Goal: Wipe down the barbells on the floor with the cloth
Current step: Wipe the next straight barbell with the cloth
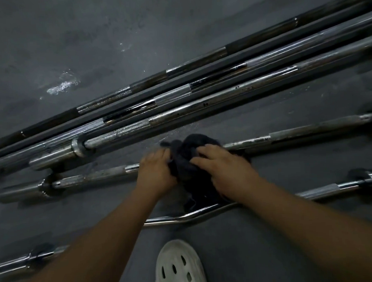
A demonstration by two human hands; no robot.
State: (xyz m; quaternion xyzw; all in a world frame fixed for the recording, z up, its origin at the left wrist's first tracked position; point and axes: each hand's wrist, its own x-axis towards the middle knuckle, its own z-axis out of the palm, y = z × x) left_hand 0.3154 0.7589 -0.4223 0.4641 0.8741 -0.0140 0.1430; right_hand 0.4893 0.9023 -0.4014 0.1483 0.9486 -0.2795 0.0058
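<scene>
Several steel barbells lie side by side on the dark floor, running from lower left to upper right. A dark cloth is bunched over the middle of a shorter bar. My left hand grips the cloth's left side and my right hand presses on its right side, both over that bar. The cloth hides the bar's middle. A curved bar lies nearer to me, partly under my forearms. Three long bars lie beyond my hands.
The grey floor has wet shiny patches at the upper left. A white perforated clog on a foot sits at the bottom centre. Bar sleeves and collars stick out at the left and right edges.
</scene>
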